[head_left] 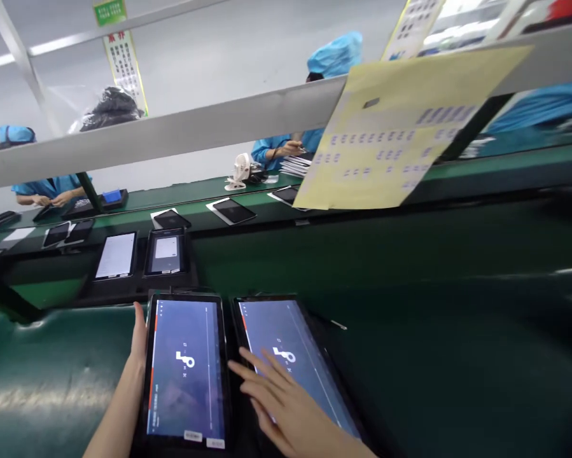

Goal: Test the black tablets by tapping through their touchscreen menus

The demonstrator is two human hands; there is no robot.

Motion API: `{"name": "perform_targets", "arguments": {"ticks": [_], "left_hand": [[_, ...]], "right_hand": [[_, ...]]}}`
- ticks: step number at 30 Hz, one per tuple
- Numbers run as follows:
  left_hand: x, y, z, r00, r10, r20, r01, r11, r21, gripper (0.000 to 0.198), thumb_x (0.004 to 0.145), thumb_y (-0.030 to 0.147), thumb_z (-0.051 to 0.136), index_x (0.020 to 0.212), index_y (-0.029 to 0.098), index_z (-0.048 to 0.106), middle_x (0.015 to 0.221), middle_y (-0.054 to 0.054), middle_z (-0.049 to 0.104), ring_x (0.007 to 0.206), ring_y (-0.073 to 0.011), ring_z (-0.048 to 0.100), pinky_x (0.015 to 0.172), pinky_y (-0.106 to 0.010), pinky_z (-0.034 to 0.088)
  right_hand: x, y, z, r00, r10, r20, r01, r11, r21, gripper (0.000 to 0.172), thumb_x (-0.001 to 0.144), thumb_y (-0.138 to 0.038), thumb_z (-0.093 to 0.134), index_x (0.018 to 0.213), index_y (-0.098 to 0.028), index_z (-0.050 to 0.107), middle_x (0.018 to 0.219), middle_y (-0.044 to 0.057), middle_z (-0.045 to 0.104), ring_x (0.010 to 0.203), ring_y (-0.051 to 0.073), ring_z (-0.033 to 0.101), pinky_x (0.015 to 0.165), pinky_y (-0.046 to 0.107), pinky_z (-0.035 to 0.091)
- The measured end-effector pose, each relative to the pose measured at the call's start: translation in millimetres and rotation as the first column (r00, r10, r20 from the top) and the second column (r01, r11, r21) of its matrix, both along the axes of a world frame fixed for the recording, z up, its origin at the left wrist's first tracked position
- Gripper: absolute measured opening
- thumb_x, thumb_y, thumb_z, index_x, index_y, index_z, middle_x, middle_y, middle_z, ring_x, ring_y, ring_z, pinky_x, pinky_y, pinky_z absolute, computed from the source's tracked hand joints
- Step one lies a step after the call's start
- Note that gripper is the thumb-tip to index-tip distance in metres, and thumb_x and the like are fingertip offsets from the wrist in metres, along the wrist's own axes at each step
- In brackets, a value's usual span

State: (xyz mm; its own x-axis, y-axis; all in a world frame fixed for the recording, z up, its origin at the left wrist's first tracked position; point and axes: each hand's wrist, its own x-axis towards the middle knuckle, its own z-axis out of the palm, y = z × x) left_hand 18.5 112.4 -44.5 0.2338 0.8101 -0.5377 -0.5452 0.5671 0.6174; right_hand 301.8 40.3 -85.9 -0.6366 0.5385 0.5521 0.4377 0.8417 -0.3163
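Blue-lit tablets (186,369) — green belt (433,356)

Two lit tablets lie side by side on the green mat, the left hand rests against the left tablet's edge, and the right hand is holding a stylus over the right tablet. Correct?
Not quite. The head view shows no stylus: the right hand lies bare, fingers spread, on the right tablet. The rest holds: both tablets are lit, side by side on the green mat, and the left hand rests against the left tablet edge.

1. No writing can be read anywhere.
2. Green sign (110,11) at eleven o'clock: characters blurred.
3. White notice (125,67) below it: red heading and rows of print, too small.
4. Yellow sheet (400,137) at one o'clock: rows of small blurred marks.
5. Two lit tablets (186,369) at six o'clock: white symbol only.
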Motion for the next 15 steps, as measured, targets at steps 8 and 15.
{"name": "perform_targets", "arguments": {"ticks": [8, 15], "left_hand": [[-11.1, -4.8, -6.8, 0.994, 0.02, 0.11, -0.025, 0.999, 0.044, 0.081, 0.087, 0.071, 0.021, 0.106, 0.007, 0.066, 0.082, -0.015, 0.073, 0.094, -0.0337, 0.067, 0.088, -0.046, 0.05], [-19.3, 1.0, -14.3, 0.988, 0.115, 0.099, -0.126, 0.985, 0.12, 0.065, 0.087, 0.065, 0.037, 0.101, 0.01, 0.069, 0.092, -0.013, 0.074, 0.089, -0.0293, 0.069, 0.087, -0.041, 0.052]], "right_hand": [[-9.1, 26.7, -3.7, 0.997, 0.024, -0.078, -0.031, 0.996, -0.082, 0.028, 0.091, -0.008, 0.031, 0.109, -0.019, 0.049, 0.127, 0.006, 0.053, 0.133, 0.025, 0.029, 0.114, 0.054, 0.014], [35.7, 165.5, -10.5, 0.926, -0.379, 0.002, 0.306, 0.745, -0.593, 0.028, 0.098, -0.03, 0.041, 0.114, -0.015, 0.059, 0.12, 0.013, 0.056, 0.117, 0.03, 0.049, 0.1, 0.049, 0.039]]}}
